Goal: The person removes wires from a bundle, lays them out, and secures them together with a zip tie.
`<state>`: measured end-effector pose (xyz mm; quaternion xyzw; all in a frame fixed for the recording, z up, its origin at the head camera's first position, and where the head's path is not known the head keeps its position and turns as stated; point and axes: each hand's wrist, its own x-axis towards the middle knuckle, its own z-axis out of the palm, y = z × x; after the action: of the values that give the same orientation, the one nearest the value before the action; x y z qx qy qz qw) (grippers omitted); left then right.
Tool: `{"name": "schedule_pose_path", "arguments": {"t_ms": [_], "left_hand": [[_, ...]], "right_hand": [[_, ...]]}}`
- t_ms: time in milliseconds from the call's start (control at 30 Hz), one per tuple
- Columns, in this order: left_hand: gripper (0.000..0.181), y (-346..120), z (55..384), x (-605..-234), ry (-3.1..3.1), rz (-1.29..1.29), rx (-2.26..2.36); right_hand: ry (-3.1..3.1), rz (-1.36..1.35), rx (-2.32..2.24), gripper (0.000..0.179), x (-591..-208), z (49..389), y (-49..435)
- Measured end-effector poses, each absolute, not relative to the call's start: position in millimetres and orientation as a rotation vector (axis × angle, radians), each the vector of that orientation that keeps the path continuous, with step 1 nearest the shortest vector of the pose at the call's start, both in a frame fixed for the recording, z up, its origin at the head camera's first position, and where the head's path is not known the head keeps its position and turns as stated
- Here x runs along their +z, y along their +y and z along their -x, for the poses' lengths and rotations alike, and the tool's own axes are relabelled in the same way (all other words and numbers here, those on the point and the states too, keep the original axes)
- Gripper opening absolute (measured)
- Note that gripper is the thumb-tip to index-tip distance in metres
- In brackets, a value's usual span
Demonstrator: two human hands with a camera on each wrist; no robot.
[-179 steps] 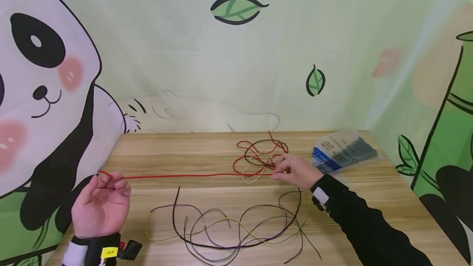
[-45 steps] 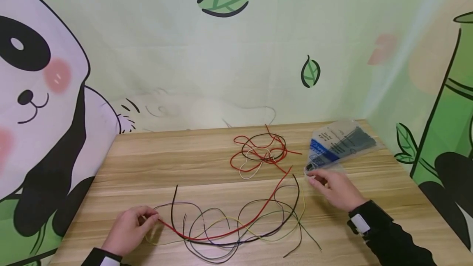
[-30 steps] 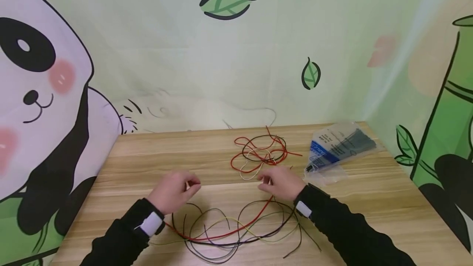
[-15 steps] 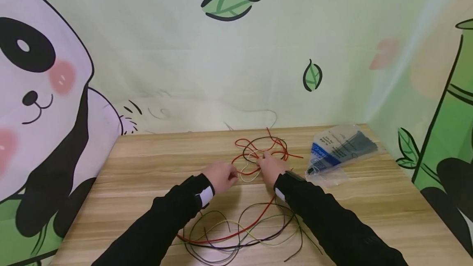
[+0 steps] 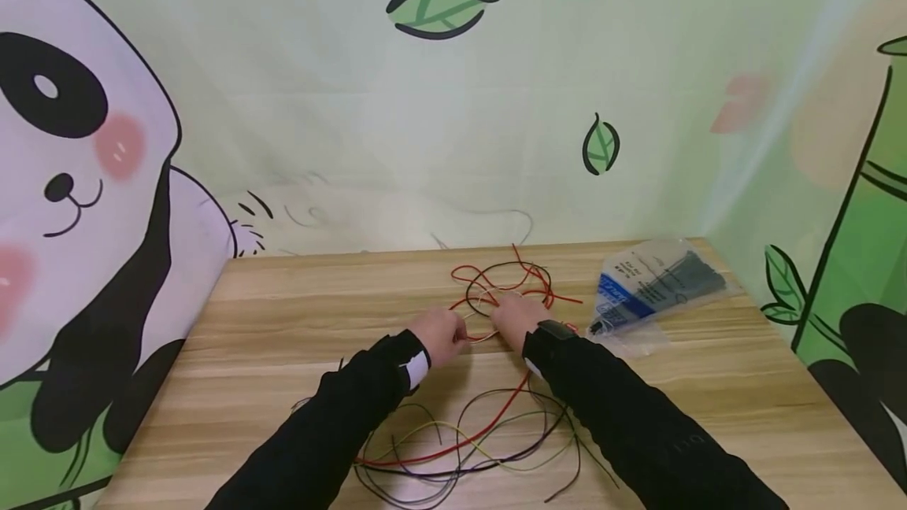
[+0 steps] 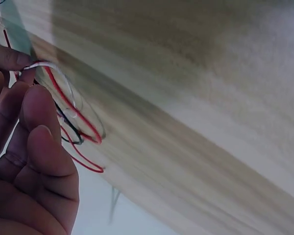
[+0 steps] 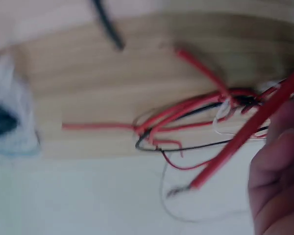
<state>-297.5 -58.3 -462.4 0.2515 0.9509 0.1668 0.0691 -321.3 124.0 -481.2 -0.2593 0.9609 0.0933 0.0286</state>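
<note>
Red wire (image 5: 468, 440): six seconds ago stretched between the person's two hands; now released, lying in a curve across the near wires (image 5: 460, 469). Right hand (image 5: 516, 317): shifted from the plastic bag (image 5: 638, 290) to the tangle (image 5: 497, 288). Left hand (image 5: 439, 335): transferred from the red wire's left end to the tangle's near side — now pinching the white wire (image 6: 49, 64), whose near loop previously lay loose.

a wood-grained table (image 5: 283, 297) carries a tangle of red, black and white wires (image 5: 506, 288) at the back, a clear bag (image 5: 655, 290) (printed, blue-banded) on the right, and, nearer, loose dark, yellowish and red wires (image 5: 468, 441).
</note>
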Motion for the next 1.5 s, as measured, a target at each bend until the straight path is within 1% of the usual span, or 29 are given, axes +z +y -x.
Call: {"name": "schedule_pose_path", "arguments": {"t_ms": [100, 200, 367, 533, 633, 733, 867, 933, 1100, 1233, 1400, 1500], "left_hand": [[0.009, -59, 296, -463, 2.857, -0.779, 0.52], [0.01, -60, 295, -465, 2.858, -0.791, 0.551], [0.012, -62, 296, -473, 2.876, -0.814, 0.567], [0.013, -63, 297, -480, 2.876, -0.82, 0.586], [0.016, -63, 296, -481, 2.853, -0.798, 0.655], [0.022, -63, 294, -482, 2.807, -0.752, 0.768], [0.031, -64, 290, -482, 2.738, -0.669, 0.94], [0.033, -65, 288, -482, 2.701, -0.62, 1.024], [0.028, -69, 283, -479, 2.597, -0.495, 1.189], [0.023, -71, 277, -474, 2.569, -0.426, 1.241], [0.022, -69, 266, -470, 2.611, -0.389, 1.25], [0.024, -67, 261, -471, 2.646, -0.383, 1.237]], "right_hand": [[2.93, 0.9, 0.33, 0.013, -478, 323, 126], [2.946, 0.914, 0.293, 0.011, -475, 324, 128], [3.024, 0.843, -0.064, 0.015, -471, 325, 132], [2.98, 0.753, -0.468, 0.014, -465, 323, 130], [2.882, 0.591, -0.735, 0.019, -462, 319, 125], [2.675, 0.364, -1.049, 0.022, -461, 312, 119], [2.273, 0.056, -1.478, 0.019, -462, 302, 112], [2.123, -0.027, -1.593, 0.017, -462, 299, 110], [1.947, -0.042, -1.669, 0.022, -465, 296, 105], [1.913, -0.017, -1.665, 0.018, -469, 293, 99], [1.945, -0.059, -1.622, 0.031, -472, 287, 91], [1.957, -0.073, -1.608, 0.034, -475, 285, 89]]}}
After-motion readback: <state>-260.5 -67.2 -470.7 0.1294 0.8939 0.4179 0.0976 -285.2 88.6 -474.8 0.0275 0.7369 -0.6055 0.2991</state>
